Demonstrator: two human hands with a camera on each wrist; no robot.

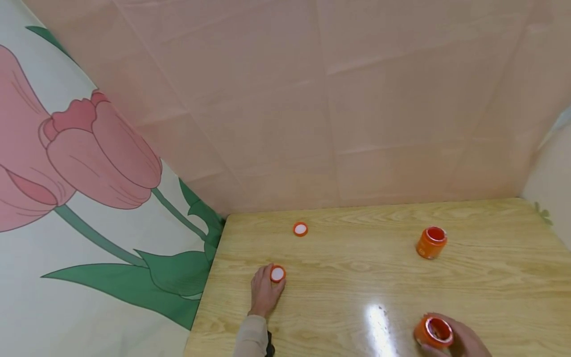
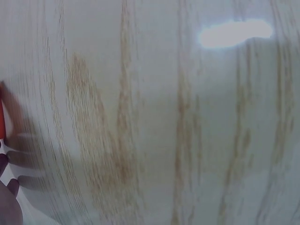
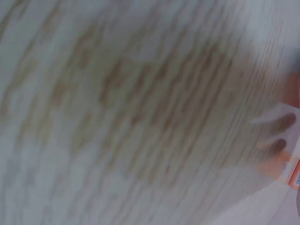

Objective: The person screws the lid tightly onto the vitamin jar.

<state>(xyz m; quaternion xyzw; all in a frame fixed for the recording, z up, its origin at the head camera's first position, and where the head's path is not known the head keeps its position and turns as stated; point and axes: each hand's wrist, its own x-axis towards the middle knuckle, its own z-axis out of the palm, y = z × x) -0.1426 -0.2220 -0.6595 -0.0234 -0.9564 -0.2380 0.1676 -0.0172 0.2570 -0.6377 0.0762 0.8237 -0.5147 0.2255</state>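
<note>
My left hand (image 1: 265,291) pinches an orange lid (image 1: 277,274), its white inner face turned up, at the left part of the table. Only a sliver of that lid (image 2: 1,122) and some fingertips show at the edge of the left wrist view. At the front right, my right hand (image 1: 467,340) grips an open orange jar (image 1: 421,331) round its side, with its mouth facing up and red inside. The right wrist view catches a bit of the jar (image 3: 295,177) at its right edge.
A second orange lid (image 1: 300,229) lies white side up near the table's back edge. Another open orange jar (image 1: 430,246) stands farther back on the right. The wood-grain table (image 1: 348,258) meets a pinkish cloth (image 1: 357,124) behind and a tulip-print cloth (image 1: 111,228) at the left.
</note>
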